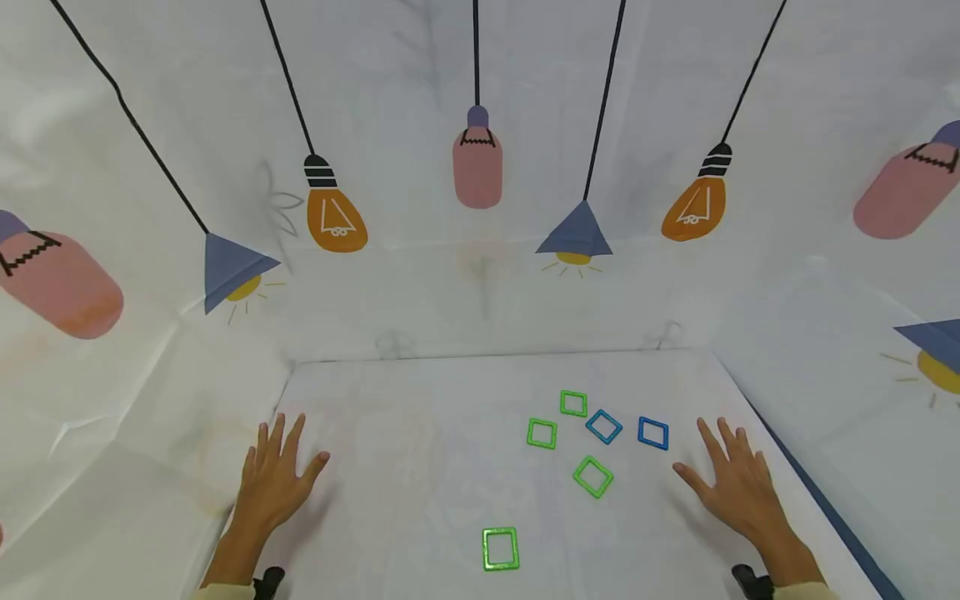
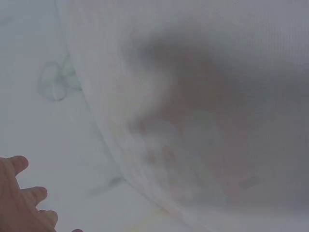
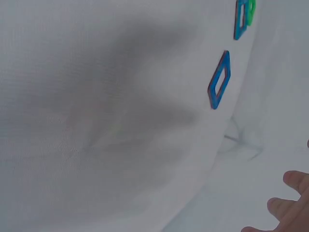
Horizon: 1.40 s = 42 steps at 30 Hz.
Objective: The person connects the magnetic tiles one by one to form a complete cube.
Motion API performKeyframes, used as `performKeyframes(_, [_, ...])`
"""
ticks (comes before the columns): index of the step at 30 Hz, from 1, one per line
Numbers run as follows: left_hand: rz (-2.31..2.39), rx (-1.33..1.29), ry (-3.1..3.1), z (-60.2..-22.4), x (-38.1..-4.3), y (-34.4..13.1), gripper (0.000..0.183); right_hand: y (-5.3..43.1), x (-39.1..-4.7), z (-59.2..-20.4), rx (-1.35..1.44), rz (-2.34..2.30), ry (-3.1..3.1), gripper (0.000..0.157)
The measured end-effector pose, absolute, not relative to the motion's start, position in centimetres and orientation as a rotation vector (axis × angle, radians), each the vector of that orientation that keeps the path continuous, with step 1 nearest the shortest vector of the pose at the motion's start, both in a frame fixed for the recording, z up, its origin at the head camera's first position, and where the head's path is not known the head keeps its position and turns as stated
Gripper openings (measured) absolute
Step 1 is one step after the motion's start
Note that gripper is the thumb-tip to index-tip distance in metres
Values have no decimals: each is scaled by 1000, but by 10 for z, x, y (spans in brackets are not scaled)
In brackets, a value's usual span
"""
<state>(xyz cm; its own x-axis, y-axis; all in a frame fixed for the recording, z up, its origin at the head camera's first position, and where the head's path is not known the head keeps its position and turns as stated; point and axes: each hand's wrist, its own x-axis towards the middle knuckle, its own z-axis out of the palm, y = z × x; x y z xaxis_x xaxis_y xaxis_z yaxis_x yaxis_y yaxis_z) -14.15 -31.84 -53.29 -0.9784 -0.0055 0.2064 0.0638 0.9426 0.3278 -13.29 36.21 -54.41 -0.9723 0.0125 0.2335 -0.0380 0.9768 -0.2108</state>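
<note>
My left hand [image 1: 273, 487] hovers over the left side of the white table with its fingers spread and holds nothing; part of it shows in the left wrist view [image 2: 21, 198]. On the right side my right hand [image 1: 738, 492] is likewise spread and holds nothing. Nearest to it lies a blue square frame [image 1: 653, 420], also seen in the right wrist view. A second blue square frame [image 1: 592, 425] lies turned to its left. Around that are green square frames: one behind [image 1: 573, 392], one to the left [image 1: 530, 433], one in front [image 1: 587, 488]. Another green square frame [image 1: 501, 567] sits near the front middle.
The white table [image 1: 390, 467] meets a white sheet wall [image 1: 420, 300] printed with hanging lamps and bulbs at the back and sides. A dark blue edge [image 1: 825, 506] runs along the table's right side. A black wrist strap [image 1: 268, 582] shows at the left wrist.
</note>
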Motion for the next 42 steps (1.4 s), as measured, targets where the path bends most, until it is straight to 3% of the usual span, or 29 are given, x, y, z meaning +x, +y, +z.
performKeyframes(14, [-576, -81, -2879, -542, -132, -291, 77, 324, -137, -547, 91, 352, -2830, 90])
performKeyframes(25, [-654, -241, -2784, -566, -114, -210, 64, 270, -139, -572, 140, 599, -2841, 60])
performKeyframes(42, [-895, -564, -2910, -589, -90, -118, 52, 234, -157, -585, -33, 703, -3070, 72])
